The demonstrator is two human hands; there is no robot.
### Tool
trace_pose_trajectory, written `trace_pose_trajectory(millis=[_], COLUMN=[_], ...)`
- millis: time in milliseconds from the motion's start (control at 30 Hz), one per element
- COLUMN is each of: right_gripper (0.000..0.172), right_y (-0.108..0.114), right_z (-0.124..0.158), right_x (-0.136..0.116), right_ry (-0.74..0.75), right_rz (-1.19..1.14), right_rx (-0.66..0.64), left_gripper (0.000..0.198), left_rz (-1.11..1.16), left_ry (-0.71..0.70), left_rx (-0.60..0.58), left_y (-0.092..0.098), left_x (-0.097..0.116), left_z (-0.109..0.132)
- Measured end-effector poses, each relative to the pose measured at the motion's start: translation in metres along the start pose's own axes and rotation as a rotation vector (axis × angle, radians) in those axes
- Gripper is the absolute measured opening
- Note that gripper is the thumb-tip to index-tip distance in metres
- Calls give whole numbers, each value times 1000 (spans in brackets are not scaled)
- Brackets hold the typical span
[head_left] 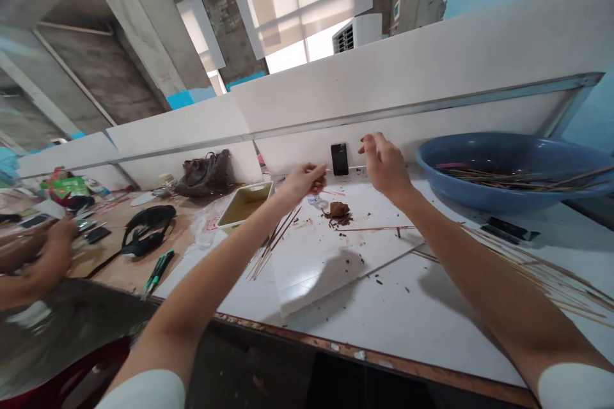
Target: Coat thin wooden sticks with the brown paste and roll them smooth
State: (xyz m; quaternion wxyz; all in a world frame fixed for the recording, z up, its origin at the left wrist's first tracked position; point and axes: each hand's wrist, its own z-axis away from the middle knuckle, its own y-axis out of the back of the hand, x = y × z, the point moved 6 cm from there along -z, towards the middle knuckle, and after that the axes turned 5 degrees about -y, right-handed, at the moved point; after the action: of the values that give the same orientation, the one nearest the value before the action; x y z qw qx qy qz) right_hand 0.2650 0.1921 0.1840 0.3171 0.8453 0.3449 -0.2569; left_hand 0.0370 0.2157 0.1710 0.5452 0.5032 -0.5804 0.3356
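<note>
My left hand (303, 183) is raised over the white board (307, 268), its thumb and fingers pressed together; whatever is in the pinch is too small to make out. To its right and slightly higher, my right hand (385, 163) hangs in the air with curled fingers, and I cannot make out anything in them. Between and below the hands sits a crumbly brown lump (339, 209) with dark bits around it. A thin stick (374, 228) lies across the board near the lump. Several thin sticks (275, 243) lie below my left forearm.
A black phone (339, 160) leans against the white partition (307, 102). At right stand a blue basin (460, 198) of sticks, loose sticks (542, 275) and a black packet (509, 230). Left are a rectangular tub (230, 225), headphones (148, 230), green-black cutters (158, 271) and another person's arm (52, 262).
</note>
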Motion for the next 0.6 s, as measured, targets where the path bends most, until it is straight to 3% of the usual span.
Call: trace_pose_trajectory(millis=[67,167,267,367,433,533,600], right_gripper=[69,67,65,58,51,40,35], right_y=[-1,-3,-6,-11,-14,-18,-20], right_z=[1,2,3,3,3,4,5], right_x=[-1,-4,-5,-4,-4,-3,-4], right_ry=[7,35,56,68,65,54,50], right_rz=[-12,-29,-28,-4,12,15,11], right_rx=[-18,-36,-54,-76,-85,-106,-120], left_gripper=[34,22,15,29,27,24,36], left_rz=[-396,-580,-755,-874,-921,-947,-924], left_ry=[9,65,99,115,131,150,135], left_rx=[129,212,260,290,286,260,253], left_y=[55,128,182,219,237,255,261], left_x=[4,4,-3,-17,-28,-47,-56], left_z=[-2,0,6,15,20,25,27])
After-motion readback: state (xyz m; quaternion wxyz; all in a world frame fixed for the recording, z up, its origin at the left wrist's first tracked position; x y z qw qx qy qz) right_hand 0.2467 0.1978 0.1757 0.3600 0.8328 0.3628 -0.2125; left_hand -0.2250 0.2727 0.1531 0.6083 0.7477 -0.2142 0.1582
